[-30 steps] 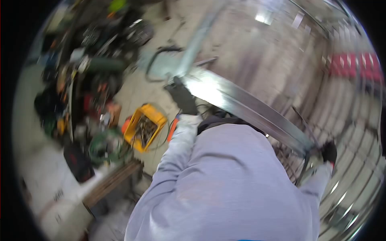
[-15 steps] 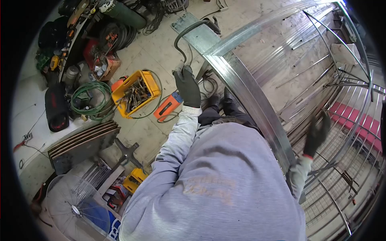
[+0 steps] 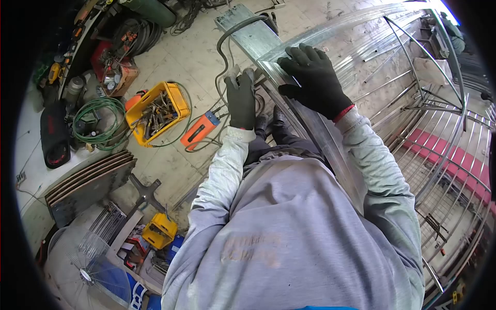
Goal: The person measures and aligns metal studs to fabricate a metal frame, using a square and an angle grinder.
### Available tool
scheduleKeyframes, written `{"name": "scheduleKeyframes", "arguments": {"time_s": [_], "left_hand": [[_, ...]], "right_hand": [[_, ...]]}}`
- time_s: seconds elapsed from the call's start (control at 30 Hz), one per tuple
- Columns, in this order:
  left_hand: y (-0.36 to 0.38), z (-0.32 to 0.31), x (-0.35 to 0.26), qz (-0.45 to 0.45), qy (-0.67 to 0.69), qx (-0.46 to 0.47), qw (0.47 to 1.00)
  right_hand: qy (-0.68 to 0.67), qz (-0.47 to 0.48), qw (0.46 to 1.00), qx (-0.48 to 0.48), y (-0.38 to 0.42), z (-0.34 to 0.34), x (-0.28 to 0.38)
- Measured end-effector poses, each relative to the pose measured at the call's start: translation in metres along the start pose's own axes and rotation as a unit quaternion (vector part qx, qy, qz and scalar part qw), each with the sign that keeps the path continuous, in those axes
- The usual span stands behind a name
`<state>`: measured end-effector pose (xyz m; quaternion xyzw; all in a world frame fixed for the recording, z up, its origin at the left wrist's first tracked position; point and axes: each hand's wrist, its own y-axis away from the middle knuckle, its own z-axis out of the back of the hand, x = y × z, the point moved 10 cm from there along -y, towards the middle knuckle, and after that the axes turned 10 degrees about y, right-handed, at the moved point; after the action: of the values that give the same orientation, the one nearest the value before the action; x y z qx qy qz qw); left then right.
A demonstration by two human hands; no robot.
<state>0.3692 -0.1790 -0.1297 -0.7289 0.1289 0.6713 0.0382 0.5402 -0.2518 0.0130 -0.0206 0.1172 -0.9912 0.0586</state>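
My left hand (image 3: 241, 101), in a dark work glove, is closed near the left side of the metal frame. A thick black cable (image 3: 221, 45) loops from the steel plate (image 3: 248, 36) down to its fingertips; what the fingers hold is hidden. My right hand (image 3: 315, 80), gloved with a red cuff edge, has its fingers spread over the corner joint of the shiny metal frame (image 3: 330, 134). It seems to touch the metal there, though contact is partly hidden under the palm. An orange power unit (image 3: 200, 130) lies on the floor beside my left forearm.
A yellow crate (image 3: 178, 101) of tools and a coiled green hose (image 3: 98, 124) sit at left. Below them are stacked boards (image 3: 93, 186) and a fan (image 3: 88, 274). Barred metal frames (image 3: 454, 170) and a pink strip (image 3: 439, 155) fill the right side.
My right hand has swung from the far right, beside the barred frame, up and left onto the frame's corner joint. My left hand stays near the cable, and the view has shifted slightly.
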Motion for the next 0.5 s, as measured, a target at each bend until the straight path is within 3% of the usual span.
{"name": "scheduleKeyframes", "arguments": {"time_s": [0.07, 0.17, 0.23, 0.3, 0.4, 0.5], "left_hand": [[-0.003, -0.010, 0.026, 0.133, 0.197, -0.030, 0.971], [-0.011, -0.034, 0.012, 0.177, 0.251, 0.009, 0.952], [-0.019, -0.037, 0.006, 0.139, 0.151, 0.013, 0.979], [-0.019, -0.044, 0.014, 0.209, 0.213, -0.005, 0.954], [-0.022, -0.049, 0.008, 0.175, 0.286, -0.009, 0.942], [-0.020, -0.047, 0.007, 0.203, 0.265, -0.012, 0.943]], "right_hand": [[-0.011, 0.007, 1.000, 0.006, -0.002, -0.002, 0.002], [-0.010, 0.005, 1.000, 0.014, -0.002, -0.002, 0.003], [-0.008, 0.009, 1.000, -0.006, -0.001, 0.002, 0.003], [-0.016, 0.011, 1.000, -0.005, -0.001, 0.000, 0.002], [-0.024, 0.013, 1.000, -0.003, -0.003, 0.001, 0.000], [-0.024, 0.013, 1.000, 0.001, -0.005, 0.004, 0.001]]}}
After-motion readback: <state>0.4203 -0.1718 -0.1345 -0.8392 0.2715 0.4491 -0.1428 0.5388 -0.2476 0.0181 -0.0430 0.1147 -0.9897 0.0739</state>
